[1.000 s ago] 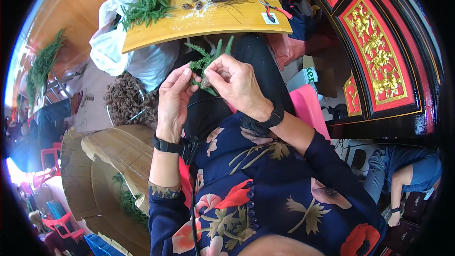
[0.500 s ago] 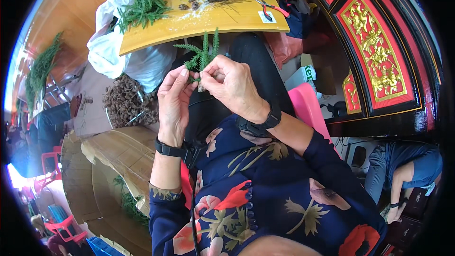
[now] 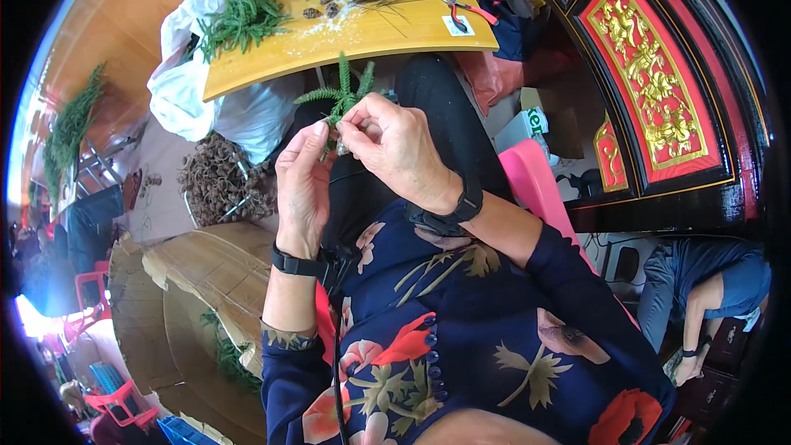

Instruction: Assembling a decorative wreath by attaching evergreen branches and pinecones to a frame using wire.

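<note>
Your left hand point(image 3: 303, 185) and right hand point(image 3: 395, 152) meet over your lap, both pinched shut on one green sprig bundle point(image 3: 342, 95). The bundle stands at twelve o'clock from your fingertips, its long axis pointing away from you toward the yellow tabletop point(image 3: 371, 33). The right hand sits higher and nearer the stems. On the tabletop: one loose green heap point(image 3: 243, 16) at eleven o'clock and one pair of red-handled snips point(image 3: 461, 8) at one o'clock.

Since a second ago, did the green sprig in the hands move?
Yes. The green sprig has tipped upright and sits a little closer to the yellow table edge, held between the left hand and right hand.
</note>
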### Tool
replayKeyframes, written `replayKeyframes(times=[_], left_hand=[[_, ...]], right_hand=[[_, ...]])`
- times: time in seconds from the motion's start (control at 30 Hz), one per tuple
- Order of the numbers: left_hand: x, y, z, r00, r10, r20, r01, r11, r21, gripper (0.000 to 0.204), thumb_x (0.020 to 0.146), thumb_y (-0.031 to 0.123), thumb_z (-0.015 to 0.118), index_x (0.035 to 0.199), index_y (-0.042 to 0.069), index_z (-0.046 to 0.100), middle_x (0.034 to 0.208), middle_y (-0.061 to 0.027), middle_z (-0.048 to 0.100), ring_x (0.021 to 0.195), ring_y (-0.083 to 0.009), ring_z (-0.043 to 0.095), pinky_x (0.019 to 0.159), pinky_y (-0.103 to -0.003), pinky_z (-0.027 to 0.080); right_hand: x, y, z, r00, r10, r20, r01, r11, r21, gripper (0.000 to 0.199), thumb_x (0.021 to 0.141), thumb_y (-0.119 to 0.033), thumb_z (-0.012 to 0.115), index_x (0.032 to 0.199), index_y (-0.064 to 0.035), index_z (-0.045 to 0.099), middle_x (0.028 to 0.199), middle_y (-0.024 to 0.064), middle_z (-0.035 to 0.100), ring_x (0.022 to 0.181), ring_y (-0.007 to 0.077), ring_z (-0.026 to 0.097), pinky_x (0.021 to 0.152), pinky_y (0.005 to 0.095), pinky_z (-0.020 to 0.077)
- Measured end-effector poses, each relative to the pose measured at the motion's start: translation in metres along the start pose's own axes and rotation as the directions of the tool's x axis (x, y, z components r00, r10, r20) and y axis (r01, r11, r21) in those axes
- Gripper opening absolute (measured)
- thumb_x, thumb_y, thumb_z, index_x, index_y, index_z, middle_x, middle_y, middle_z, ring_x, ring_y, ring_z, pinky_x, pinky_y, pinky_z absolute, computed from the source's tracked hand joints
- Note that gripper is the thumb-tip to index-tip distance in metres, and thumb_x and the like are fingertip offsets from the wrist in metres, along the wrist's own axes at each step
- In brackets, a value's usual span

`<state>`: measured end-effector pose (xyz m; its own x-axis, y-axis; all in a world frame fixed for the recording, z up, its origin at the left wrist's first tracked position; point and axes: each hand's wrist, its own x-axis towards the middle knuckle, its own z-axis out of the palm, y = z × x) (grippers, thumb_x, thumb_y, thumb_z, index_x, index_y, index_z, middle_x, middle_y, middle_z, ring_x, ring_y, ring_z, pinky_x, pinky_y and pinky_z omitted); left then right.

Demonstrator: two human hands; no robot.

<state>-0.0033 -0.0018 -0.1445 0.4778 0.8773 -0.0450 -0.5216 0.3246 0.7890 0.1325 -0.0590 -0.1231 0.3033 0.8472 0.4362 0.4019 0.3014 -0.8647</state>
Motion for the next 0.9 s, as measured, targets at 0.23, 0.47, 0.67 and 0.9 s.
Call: replayKeyframes(times=[0.23,0.47,0.67,0.9], left_hand=[[0.002,0.002,-0.003,1.0,-0.011,-0.004,0.011,0.999,-0.05,0.016,0.091,0.015,0.059,0.101,0.003,0.065,0.094,-0.0036,0.066,0.087,-0.0116,0.059,0.08,-0.028,0.045],[0.002,0.004,0.0,0.993,-0.102,0.061,0.113,0.974,-0.198,0.018,0.091,0.014,0.058,0.102,0.001,0.064,0.096,-0.0057,0.066,0.091,-0.0154,0.061,0.086,-0.032,0.047],[0.002,-0.003,-0.004,0.994,-0.072,0.076,0.082,0.988,-0.134,0.017,0.091,0.014,0.058,0.102,0.001,0.064,0.097,-0.0062,0.066,0.092,-0.0152,0.061,0.084,-0.031,0.048],[0.004,-0.008,-0.007,0.992,-0.069,0.102,0.086,0.982,-0.166,0.017,0.092,0.014,0.057,0.101,0.002,0.064,0.099,-0.0064,0.066,0.09,-0.0141,0.061,0.081,-0.029,0.048]], right_hand=[[-0.01,0.0,0.001,0.997,-0.071,0.0,0.071,0.993,0.098,0.017,0.081,-0.001,0.067,0.095,0.0018,0.057,0.084,0.0109,0.065,0.074,0.0145,0.067,0.063,0.0255,0.0525],[-0.01,0.003,-0.002,0.965,-0.262,0.009,0.261,0.96,-0.104,0.019,0.079,0.002,0.067,0.095,0.0004,0.057,0.085,0.0123,0.064,0.076,0.0223,0.066,0.064,0.0302,0.0522],[-0.012,0.006,-0.001,0.903,-0.429,0.004,0.416,0.873,-0.255,0.021,0.075,0.004,0.067,0.094,-0.0001,0.058,0.086,0.0132,0.064,0.078,0.0301,0.064,0.067,0.0342,0.0522],[-0.013,0.008,-0.001,0.899,-0.437,0.011,0.424,0.865,-0.27,0.021,0.075,0.004,0.068,0.093,-0.0002,0.059,0.086,0.0129,0.064,0.078,0.0291,0.064,0.068,0.0345,0.0522]])
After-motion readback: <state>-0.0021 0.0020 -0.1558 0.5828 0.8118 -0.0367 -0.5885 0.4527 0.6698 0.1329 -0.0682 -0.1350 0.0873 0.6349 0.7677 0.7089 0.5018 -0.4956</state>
